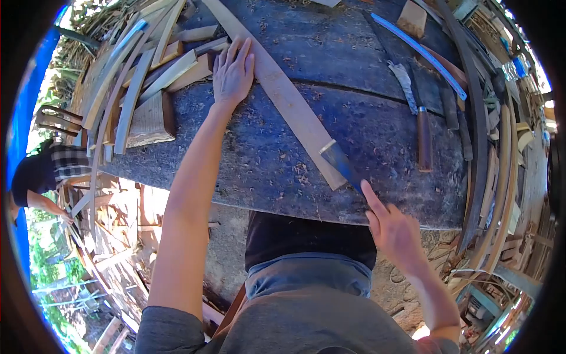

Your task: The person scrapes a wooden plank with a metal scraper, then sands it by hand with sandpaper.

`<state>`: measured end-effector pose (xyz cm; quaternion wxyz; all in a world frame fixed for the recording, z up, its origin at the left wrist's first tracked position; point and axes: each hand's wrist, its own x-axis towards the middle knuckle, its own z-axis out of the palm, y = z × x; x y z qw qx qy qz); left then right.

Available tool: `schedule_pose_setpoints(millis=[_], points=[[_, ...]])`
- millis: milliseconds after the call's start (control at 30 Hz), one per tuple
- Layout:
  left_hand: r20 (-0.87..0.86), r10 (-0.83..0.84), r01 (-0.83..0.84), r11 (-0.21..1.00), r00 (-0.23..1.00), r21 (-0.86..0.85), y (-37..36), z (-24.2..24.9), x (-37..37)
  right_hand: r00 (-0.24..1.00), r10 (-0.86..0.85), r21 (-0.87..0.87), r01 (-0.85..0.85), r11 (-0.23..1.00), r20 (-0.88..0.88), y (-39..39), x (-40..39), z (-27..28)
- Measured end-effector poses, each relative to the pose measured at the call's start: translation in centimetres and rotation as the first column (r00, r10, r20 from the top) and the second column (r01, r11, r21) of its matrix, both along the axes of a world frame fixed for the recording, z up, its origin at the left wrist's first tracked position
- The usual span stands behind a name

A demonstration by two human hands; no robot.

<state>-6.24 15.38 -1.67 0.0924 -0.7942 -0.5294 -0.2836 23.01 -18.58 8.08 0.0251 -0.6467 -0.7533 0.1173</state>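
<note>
A long flat wooden strip (283,103) lies diagonally across the dark worktable. My left hand (234,71) rests with its fingers stretched out at the strip's left edge, near its upper part. Near the table's front edge, my right hand (392,227) is closed around the handle end of a dark flat-bladed tool (342,164), its index finger stretched along it. The handle itself is hidden in the hand. The blade lies across the strip's lower end, and a pale band runs along the blade's far edge.
Wood offcuts and a block (152,121) crowd the table's left. At right lie a wooden-handled tool (424,141), a blue curved strip (421,56) and long dark bars. Shavings dot the worktable (247,171). Another person (38,171) is at far left.
</note>
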Motion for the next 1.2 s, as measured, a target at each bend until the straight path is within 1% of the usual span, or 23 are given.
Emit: schedule_pose_setpoints(millis=[33, 100, 167, 233, 267, 333, 400, 500, 567, 633, 667, 733, 767, 833, 900, 967, 1000, 1067, 1100, 1133, 1200], points=[[0.002, 0.029, -0.029, 0.999, 1.000, -0.042, 0.2, -0.5, 0.1, 1.000, -0.015, -0.005, 0.015, 1.000, -0.010, -0.4, 0.2, 0.1], [0.002, 0.031, -0.031, 0.996, 1.000, -0.080, 0.4, -1.0, 0.1, 0.999, -0.035, -0.024, 0.035, 0.999, -0.021, 0.3, -0.2, 0.9], [0.008, 0.037, -0.036, 0.993, 0.999, -0.112, 0.5, -1.1, -0.1, 1.000, -0.014, -0.073, 0.014, 0.997, 0.002, 3.7, -1.4, 1.8], [0.033, 0.059, -0.057, 0.996, 0.998, -0.068, 0.4, -1.4, 0.1, 0.999, 0.043, -0.020, -0.043, 0.999, 0.032, 8.1, -2.7, 0.5], [0.043, 0.063, -0.060, 0.995, 0.997, -0.075, 0.4, -1.6, 0.3, 0.999, 0.034, -0.048, -0.033, 0.998, 0.015, 10.6, -3.6, 0.2], [0.007, 0.106, -0.104, 0.989, 0.994, -0.103, 0.6, -1.7, 0.1, 1.000, 0.022, -0.075, -0.022, 0.997, -0.006, 14.1, -5.0, -0.5], [0.000, 0.105, -0.104, 0.984, 0.994, -0.142, 0.4, -1.3, 0.0, 0.999, 0.021, -0.023, -0.022, 1.000, -0.030, 15.3, -5.7, -1.2], [-0.024, 0.117, -0.119, 0.987, 0.993, -0.112, 0.3, -1.4, 0.1, 0.999, 0.031, -0.045, -0.032, 0.998, -0.018, 10.8, -3.7, -0.7], [0.005, 0.116, -0.115, 0.987, 0.993, -0.109, 0.1, -1.5, 0.3, 0.997, 0.012, -0.049, -0.016, 0.999, -0.081, 5.9, -2.1, 0.3], [0.026, 0.110, -0.107, 0.989, 0.994, -0.097, 0.2, -1.5, 0.1, 0.998, -0.031, -0.139, 0.024, 0.990, -0.046, 2.1, -1.1, 1.4], [0.011, 0.112, -0.111, 0.990, 0.994, -0.090, 0.2, -1.5, 0.2, 0.998, -0.039, -0.144, 0.033, 0.989, -0.044, 2.2, -1.1, 1.8], [0.000, 0.103, -0.103, 0.991, 0.995, -0.085, 0.3, -1.8, 0.3, 0.997, -0.076, -0.211, 0.072, 0.975, -0.012, 2.4, -1.8, 3.0], [0.006, 0.106, -0.105, 0.990, 0.994, -0.090, 0.4, -1.7, 0.3, 0.996, -0.083, -0.207, 0.080, 0.975, -0.008, 3.4, -2.3, 2.8], [0.013, 0.113, -0.112, 0.990, 0.993, -0.091, 0.4, -1.8, 0.3, 0.999, -0.035, -0.119, 0.035, 0.992, -0.003, 8.1, -3.4, 1.3], [0.030, 0.110, -0.106, 0.989, 0.993, -0.101, 0.4, -1.7, 0.2, 0.998, -0.049, -0.094, 0.045, 0.995, -0.038, 13.1, -4.9, -0.3], [0.000, 0.101, -0.100, 0.990, 0.995, -0.095, 0.9, -1.8, -0.3, 1.000, -0.008, 0.018, 0.009, 1.000, -0.013, 15.8, -6.0, -1.8], [-0.013, 0.093, -0.093, 0.992, 0.996, -0.087, 0.9, -2.0, -0.3, 1.000, -0.025, 0.004, 0.025, 1.000, -0.011, 14.8, -5.6, -1.9], [-0.022, 0.078, -0.079, 0.993, 0.997, -0.083, 1.3, -2.3, -0.4, 0.996, -0.006, 0.002, 0.006, 1.000, -0.090, 13.5, -4.6, -1.8], [-0.020, 0.066, -0.066, 0.997, 0.998, -0.037, 1.8, -2.6, -0.7, 0.999, -0.015, -0.034, 0.014, 0.999, -0.043, 11.5, -3.9, -1.3], [-0.022, 0.059, -0.059, 0.998, 0.998, 0.005, 1.9, -3.1, -0.8, 1.000, -0.017, -0.075, 0.017, 0.997, 0.001, 8.2, -3.1, -0.6], [-0.039, 0.075, -0.075, 0.997, 0.996, -0.012, 2.0, -2.9, -1.1, 0.999, -0.032, -0.064, 0.029, 0.998, -0.033, 1.5, -1.5, -0.1]])
